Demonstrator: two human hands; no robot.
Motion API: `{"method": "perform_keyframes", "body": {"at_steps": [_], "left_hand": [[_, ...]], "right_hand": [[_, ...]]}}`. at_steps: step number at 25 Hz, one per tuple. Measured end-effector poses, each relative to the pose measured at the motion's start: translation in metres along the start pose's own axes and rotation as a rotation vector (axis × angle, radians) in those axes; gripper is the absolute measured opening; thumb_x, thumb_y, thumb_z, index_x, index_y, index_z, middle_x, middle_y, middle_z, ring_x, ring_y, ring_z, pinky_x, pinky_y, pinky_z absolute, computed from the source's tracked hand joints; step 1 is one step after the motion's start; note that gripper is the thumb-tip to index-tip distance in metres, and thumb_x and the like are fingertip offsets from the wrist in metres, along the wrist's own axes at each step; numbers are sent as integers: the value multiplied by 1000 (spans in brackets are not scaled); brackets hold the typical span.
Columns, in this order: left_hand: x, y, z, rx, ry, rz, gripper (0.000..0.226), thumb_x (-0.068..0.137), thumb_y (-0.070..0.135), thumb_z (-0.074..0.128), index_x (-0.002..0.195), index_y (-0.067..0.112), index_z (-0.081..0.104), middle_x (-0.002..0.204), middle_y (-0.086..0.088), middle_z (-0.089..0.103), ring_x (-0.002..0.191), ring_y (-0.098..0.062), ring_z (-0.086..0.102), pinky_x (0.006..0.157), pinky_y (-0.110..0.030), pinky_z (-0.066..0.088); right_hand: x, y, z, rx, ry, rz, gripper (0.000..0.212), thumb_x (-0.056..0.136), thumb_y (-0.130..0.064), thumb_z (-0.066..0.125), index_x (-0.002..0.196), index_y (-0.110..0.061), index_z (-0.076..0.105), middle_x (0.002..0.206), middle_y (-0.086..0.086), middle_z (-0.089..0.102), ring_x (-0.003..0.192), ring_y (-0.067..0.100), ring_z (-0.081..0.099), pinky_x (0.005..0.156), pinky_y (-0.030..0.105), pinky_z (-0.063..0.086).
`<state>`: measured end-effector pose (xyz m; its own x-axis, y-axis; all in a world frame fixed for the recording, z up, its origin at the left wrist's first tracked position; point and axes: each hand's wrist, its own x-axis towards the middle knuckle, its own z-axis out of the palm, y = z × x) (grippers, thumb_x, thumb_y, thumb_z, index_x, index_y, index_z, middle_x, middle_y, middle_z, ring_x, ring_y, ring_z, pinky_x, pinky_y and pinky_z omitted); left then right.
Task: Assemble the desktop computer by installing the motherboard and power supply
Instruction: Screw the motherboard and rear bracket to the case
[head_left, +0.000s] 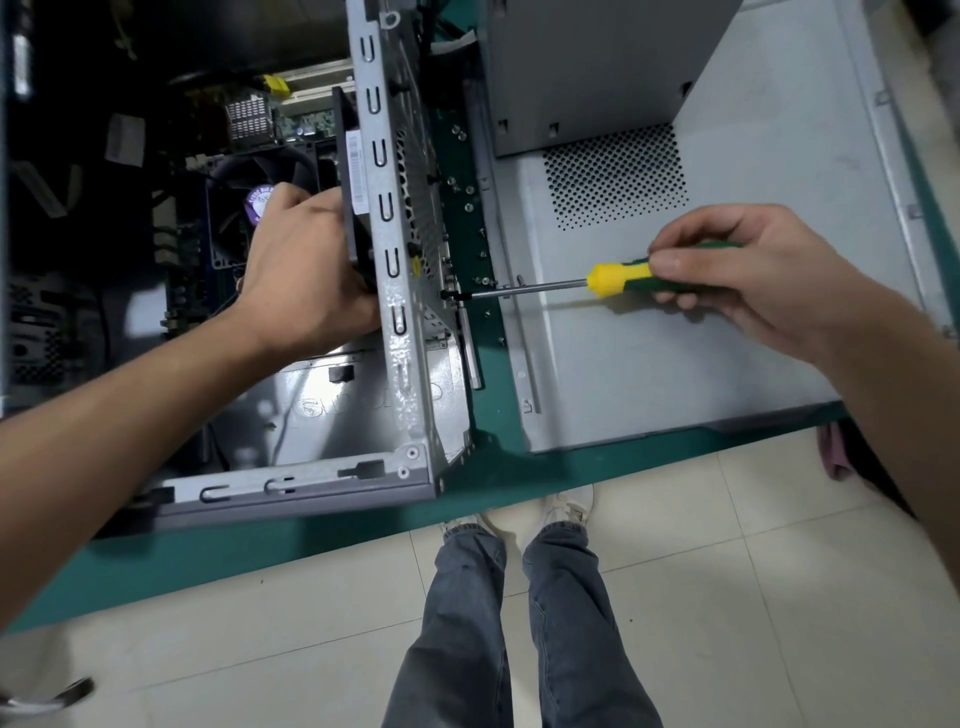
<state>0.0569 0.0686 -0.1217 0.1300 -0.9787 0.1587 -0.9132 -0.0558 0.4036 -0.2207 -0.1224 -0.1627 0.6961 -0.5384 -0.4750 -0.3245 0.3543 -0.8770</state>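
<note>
An open grey computer case (395, 364) lies on the green table, its rear panel facing right. Inside it sits the motherboard (192, 270) with a black CPU fan (244, 197). My left hand (306, 270) reaches into the case and grips a black rear case fan (349, 171) held flat against the inside of the rear panel. My right hand (737, 270) holds a screwdriver (613, 278) with a yellow and green handle. Its shaft runs level to the left, and the tip touches the outside of the rear panel.
A grey side panel (675, 338) with a perforated vent lies flat on the table to the right. A grey metal box (587, 67) stands on it at the back. Several loose screws (467, 202) lie on the green table (488, 467) between case and panel. My legs stand below the table edge.
</note>
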Motion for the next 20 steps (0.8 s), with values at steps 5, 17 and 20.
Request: {"method": "perform_keyframes", "body": {"at_steps": [5, 17, 20], "left_hand": [[1, 2, -2, 12, -28, -45, 26, 73, 42, 39, 60, 40, 17, 62, 22, 21, 59, 2, 20, 69, -40, 24], [1, 1, -2, 28, -39, -44, 25, 72, 42, 37, 59, 39, 17, 60, 20, 22, 58, 2, 20, 70, -40, 24], [1, 4, -1, 29, -28, -49, 25, 72, 42, 38, 59, 39, 17, 59, 20, 22, 58, 2, 21, 70, -40, 24]], "right_hand": [[-3, -2, 4, -35, 74, -7, 6, 84, -25, 68, 80, -21, 67, 70, 4, 63, 54, 18, 56, 47, 25, 45], [-17, 1, 11, 62, 209, -74, 12, 78, -15, 69, 79, -26, 63, 80, 3, 64, 58, 20, 54, 52, 28, 43], [-16, 5, 18, -148, 299, -58, 24, 82, -46, 67, 77, -23, 61, 73, 7, 68, 56, 23, 60, 46, 30, 46]]}}
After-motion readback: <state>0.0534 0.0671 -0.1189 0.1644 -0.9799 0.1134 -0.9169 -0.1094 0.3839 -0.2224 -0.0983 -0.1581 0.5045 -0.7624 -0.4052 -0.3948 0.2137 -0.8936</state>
